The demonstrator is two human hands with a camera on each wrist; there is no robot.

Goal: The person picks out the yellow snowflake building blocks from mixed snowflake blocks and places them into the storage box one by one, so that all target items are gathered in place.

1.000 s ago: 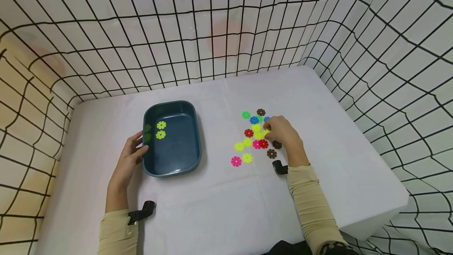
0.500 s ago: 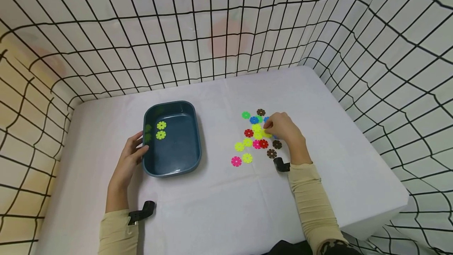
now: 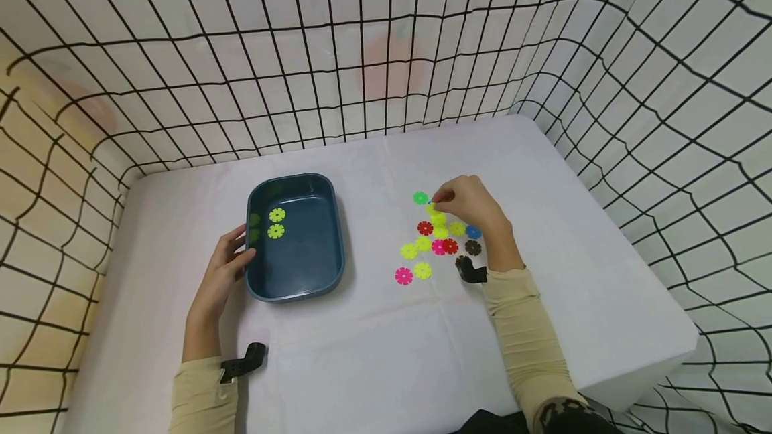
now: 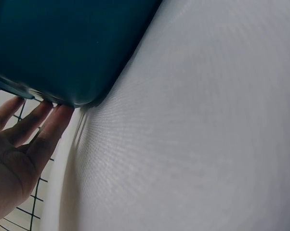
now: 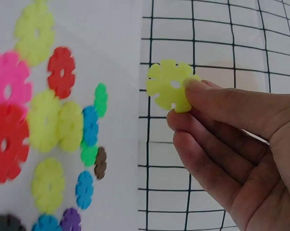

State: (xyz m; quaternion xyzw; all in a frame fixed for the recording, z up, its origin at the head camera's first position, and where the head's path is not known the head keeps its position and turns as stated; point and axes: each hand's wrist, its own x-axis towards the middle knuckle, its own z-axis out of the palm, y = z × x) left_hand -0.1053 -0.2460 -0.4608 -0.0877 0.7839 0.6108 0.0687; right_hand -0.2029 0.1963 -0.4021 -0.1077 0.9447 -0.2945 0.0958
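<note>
In the head view, my right hand is over the far part of a scatter of notched, flower-shaped plastic discs. Thumb and fingers pinch one yellow disc, seen raised off the table in the right wrist view. Under and near the hand lie other yellow discs, a red disc, a blue disc and a green disc. My left hand rests at the left side of a dark teal tray, its fairly straight fingers against the outer wall. Two yellow discs lie in the tray.
A white cloth covers the table. Black wire mesh stands along the back and both sides. Pink discs and a dark brown disc lie nearer the front of the scatter. A purple disc shows in the right wrist view.
My right hand has moved left and farther back with a yellow disc in its fingers, uncovering a yellow and a blue disc. The left hand and tray have stayed in place.
</note>
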